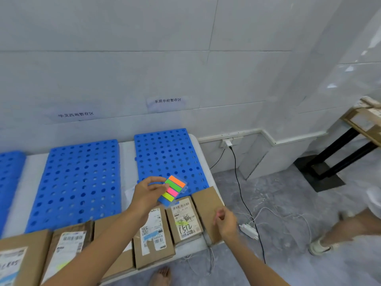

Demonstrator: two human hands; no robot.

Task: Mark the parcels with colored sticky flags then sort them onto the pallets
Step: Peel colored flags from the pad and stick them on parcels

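My left hand [147,193] holds a pad of sticky flags [172,189] in orange, green, pink and yellow strips above the table. My right hand [225,221] pinches a small pink flag over a plain brown parcel [207,203] at the table's right end. Several cardboard parcels lie in a row along the front edge: one marked "1512" [185,220] with a yellow flag, one with a white label [153,234] carrying a blue flag, and another [66,246] further left. Three blue perforated pallets lie behind them: the right pallet [169,155], the middle pallet [78,182] and the left pallet [9,172].
White table [126,153] against a tiled wall with two paper signs [168,101]. Cables and a power strip [248,230] lie on the grey floor to the right. Another person's leg and shoe [321,244] stand at right. A wooden table [362,120] is far right.
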